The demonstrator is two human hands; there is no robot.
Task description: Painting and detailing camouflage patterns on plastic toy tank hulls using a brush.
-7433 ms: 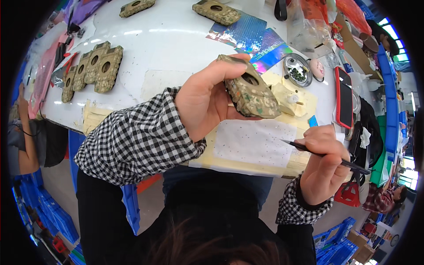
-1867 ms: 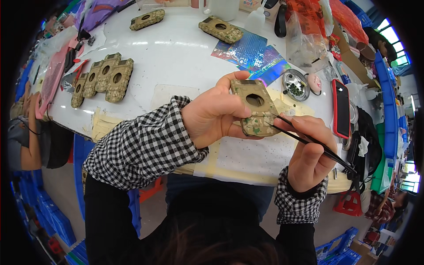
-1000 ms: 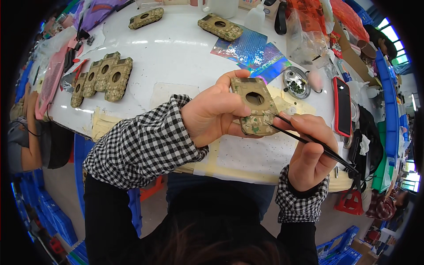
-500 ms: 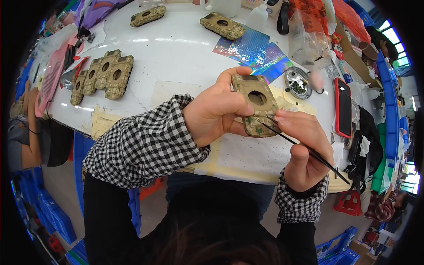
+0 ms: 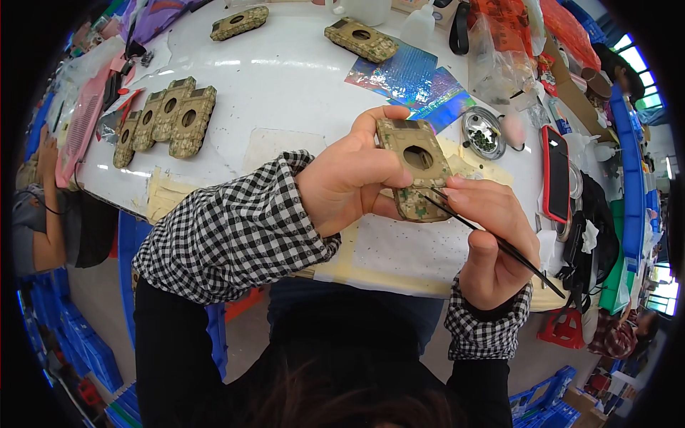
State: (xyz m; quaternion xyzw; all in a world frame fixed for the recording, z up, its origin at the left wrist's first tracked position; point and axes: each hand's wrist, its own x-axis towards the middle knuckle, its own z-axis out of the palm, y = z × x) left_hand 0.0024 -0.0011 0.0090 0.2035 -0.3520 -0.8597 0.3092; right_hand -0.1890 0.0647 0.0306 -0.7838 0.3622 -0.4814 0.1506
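My left hand (image 5: 349, 171) is closed round a camouflage-painted model tank hull (image 5: 415, 165), a tan and green shell with a round hole in its top. My right hand (image 5: 496, 239) pinches black tweezers (image 5: 499, 244), whose slim tips touch or hover just over the end of the hull nearest me. Whether anything sits between the tips is too small to tell. Past the right hand lies a round clear dish (image 5: 484, 133) of small dark green parts, some of them scattered beside it.
Several similar hulls (image 5: 191, 123) stand in a row at left; others (image 5: 239, 23) lie farther back. Shiny iridescent sheets (image 5: 399, 75) and a red-cased phone (image 5: 556, 173) are on the right. White paper (image 5: 407, 250) covers the table's near edge. Another person's arm (image 5: 48, 207) shows far left.
The tweezer tips have shifted very slightly left over the hull's near end. Both hands keep their hold and have hardly moved.
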